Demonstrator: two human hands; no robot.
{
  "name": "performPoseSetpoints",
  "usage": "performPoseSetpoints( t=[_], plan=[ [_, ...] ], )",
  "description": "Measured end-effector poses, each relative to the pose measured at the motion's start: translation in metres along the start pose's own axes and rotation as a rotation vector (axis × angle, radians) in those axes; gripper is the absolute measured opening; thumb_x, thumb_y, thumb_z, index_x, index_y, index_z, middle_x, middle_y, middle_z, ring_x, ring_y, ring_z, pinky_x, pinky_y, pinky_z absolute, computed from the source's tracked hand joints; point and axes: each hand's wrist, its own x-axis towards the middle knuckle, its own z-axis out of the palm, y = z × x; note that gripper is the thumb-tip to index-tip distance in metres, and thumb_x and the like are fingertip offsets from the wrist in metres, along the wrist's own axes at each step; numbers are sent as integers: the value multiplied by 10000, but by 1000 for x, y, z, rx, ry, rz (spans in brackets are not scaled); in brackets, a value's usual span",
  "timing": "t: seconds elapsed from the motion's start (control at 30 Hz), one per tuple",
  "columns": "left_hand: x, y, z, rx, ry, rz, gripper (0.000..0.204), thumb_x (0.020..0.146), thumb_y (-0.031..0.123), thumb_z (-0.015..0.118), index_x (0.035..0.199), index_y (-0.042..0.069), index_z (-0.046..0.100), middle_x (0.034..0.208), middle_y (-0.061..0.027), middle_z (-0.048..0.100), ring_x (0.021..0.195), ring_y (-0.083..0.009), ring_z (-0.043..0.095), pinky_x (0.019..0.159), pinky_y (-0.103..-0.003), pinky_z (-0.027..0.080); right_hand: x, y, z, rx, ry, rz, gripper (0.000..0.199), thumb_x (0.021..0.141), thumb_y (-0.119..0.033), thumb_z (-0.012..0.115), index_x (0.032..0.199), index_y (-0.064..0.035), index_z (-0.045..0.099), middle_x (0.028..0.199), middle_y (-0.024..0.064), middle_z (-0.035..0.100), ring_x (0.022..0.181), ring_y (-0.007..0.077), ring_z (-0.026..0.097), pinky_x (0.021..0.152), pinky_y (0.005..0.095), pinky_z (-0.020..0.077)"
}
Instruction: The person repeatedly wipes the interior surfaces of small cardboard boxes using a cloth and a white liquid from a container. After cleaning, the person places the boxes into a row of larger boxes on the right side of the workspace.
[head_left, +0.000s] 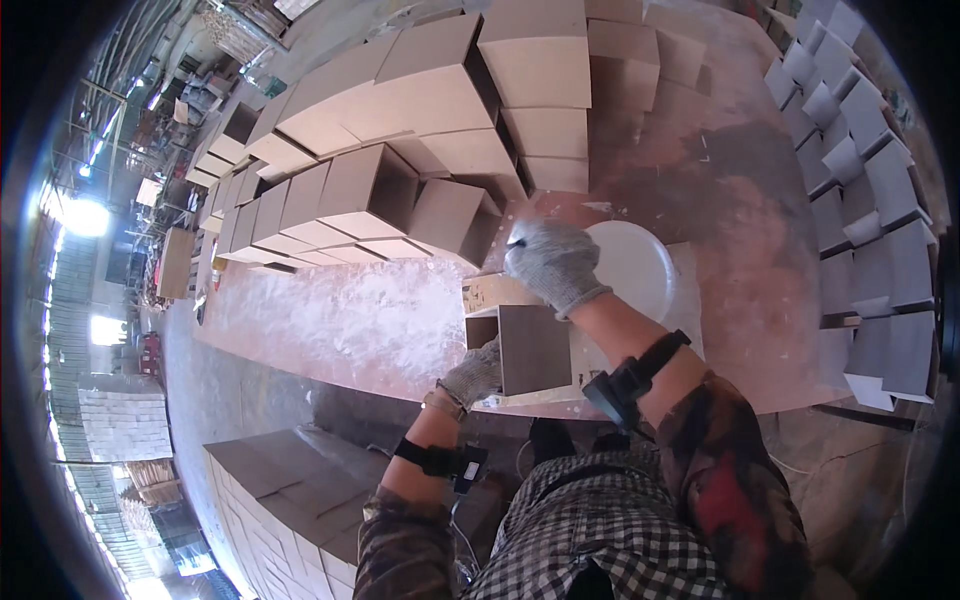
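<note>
A small brown open-ended box stands on a low work surface in front of me. My left hand, in a grey knit glove, grips the box at its open left side, with some fingers hidden behind the panel. Above the box's far edge is my right hand, also gloved and closed. Something small and pale with a dark spot shows at its fingers, too blurred to name. Beside and partly behind the right hand lies a white round dish or lid. A light brown block or carton sits just beyond the box.
Rows of stacked brown boxes fill the far left and middle. More pale open boxes line the right edge. Flat brown panels are piled at my lower left. White powder or paint marks the reddish surface.
</note>
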Motion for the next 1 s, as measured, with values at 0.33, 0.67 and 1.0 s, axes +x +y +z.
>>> performPoseSetpoints(
  t=[0.33,0.67,1.0],
  plan=[
    [-14,-4,-1,-88,39,44,446,829,214,569,1243,51,542,1239,-132,532,1159,-305,499,864,-387,502,-61,7,-17,270,349,-170,167,717,-202,767,768,-108,638,753,75,622,672,258,624,622,369,500],
    [-27,-18,6,76,87,121,433,785,183,555,1191,34,582,1235,-132,547,1184,-310,460,882,-365,486,-167,1,-26,279,-114,-158,98,761,-189,708,758,-108,654,791,89,640,695,280,630,628,394,504],
    [-18,-14,-3,33,-127,10,401,808,175,545,1181,34,591,1243,-137,543,1169,-295,484,906,-380,468,-65,19,-1,182,262,-82,133,731,-223,725,789,-130,650,755,66,624,713,268,629,638,395,501]
  ],
)
